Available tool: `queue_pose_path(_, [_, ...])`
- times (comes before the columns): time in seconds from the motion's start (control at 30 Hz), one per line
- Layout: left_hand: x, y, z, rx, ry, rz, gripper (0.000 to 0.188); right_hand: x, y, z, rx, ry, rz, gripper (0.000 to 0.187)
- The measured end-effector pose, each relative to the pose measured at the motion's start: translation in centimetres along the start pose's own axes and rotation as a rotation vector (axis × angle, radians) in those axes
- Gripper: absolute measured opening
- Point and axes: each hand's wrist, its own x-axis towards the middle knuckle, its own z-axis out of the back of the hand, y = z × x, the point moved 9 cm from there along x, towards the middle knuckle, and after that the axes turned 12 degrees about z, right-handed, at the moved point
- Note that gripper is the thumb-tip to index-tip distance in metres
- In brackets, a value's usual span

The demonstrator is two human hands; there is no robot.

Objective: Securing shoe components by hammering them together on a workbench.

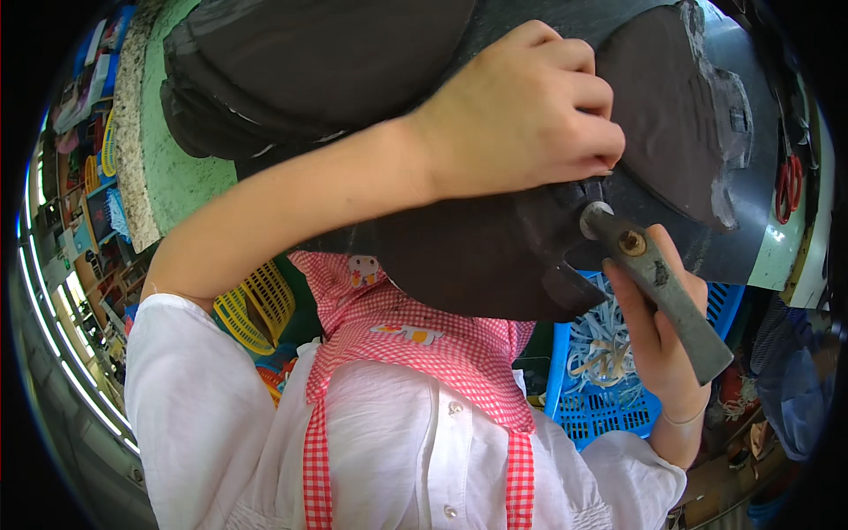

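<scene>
My left hand (534, 110) reaches across from the left, its fingers curled down on the edge of a dark brown sheet piece (477, 252) that hangs over the near edge of the work surface. Its fingertips press close together there, and what lies under them is partly hidden. My right hand (658, 322) is closed round a hammer (667, 278). The hammer's round striking face rests on or just above the piece's folded edge, right beside my left fingers; I cannot tell if it touches. Its handle is hidden behind the head.
Stacked dark brown pieces (309, 66) lie at the back left, and another rough-edged piece (667, 115) at the back right. Red-handled scissors (789, 187) are at the far right. Below the surface stand a blue basket (596, 420) of pale strips and a yellow basket (256, 305).
</scene>
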Motion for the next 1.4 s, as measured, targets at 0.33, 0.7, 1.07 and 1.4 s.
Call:
queue_pose_path(0.33, [0.1, -0.6, 1.4, -0.088, 0.006, -0.39, 0.007, 0.4, 0.3, 2.9, -0.096, -0.164, 0.094, 0.01])
queue_pose_path(0.7, [0.8, 1.9, 0.7, -0.159, 0.154, -0.115, 0.011, 1.5, 1.6, 0.6, -0.312, 0.019, 0.197, 0.035])
queue_pose_path(1.07, [0.6, 2.7, 1.4, -0.195, 0.137, -0.127, 0.013, 4.5, 0.9, 1.5, -0.065, -0.021, 0.132, 0.007])
queue_pose_path(1.4, [-0.6, 1.2, 1.7, -0.008, 0.076, -0.156, 0.017, 5.0, 1.1, 1.2, -0.093, -0.058, 0.161, 0.009])
